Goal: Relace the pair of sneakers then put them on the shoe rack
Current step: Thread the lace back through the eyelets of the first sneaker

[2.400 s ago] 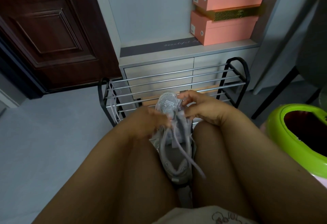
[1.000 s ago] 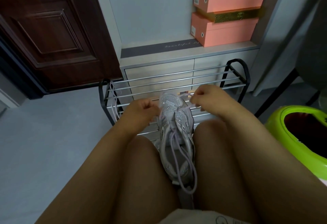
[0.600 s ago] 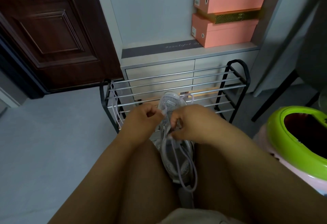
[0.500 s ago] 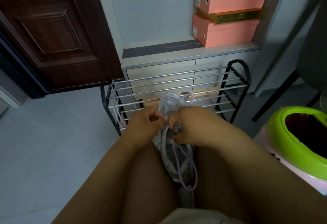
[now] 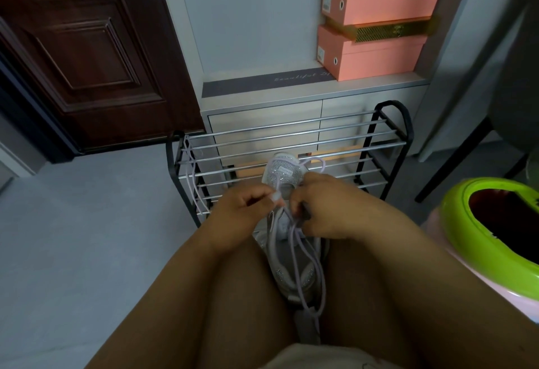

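Left to right: a spare lace (image 5: 191, 176) hangs from the left end of the rack (image 5: 291, 138). The left hand (image 5: 242, 211) pinches the lace (image 5: 303, 252) tip; the right hand (image 5: 329, 208) curls round the same lace at the eyelets. The sneaker (image 5: 287, 255) lies wedged between the knees, toe toward the rack. It looks light and soft-sided, the lace limp, best held near its stiff tip. Rack bars close ahead, and a green bin (image 5: 478, 231) at right, limit room.

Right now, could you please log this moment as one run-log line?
step: relacing | left hand: pinches lilac shoelace tip | right hand: holds lace | glittery grey sneaker: between knees | black-framed metal shoe rack: second lace draped
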